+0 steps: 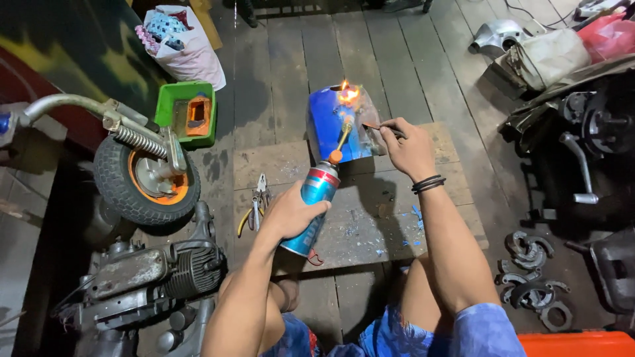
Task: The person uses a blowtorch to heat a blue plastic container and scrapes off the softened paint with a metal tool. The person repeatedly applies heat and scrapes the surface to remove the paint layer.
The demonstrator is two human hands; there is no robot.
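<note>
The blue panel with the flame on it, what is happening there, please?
A person sitting on the wooden floor holds a gas torch canister in the left hand, and its flame burns against the upper part of a blue metal panel. The right hand holds a thin dark tool to the panel near the flame. Blue paint flakes lie on the board under it, and pliers lie to the left.
</note>
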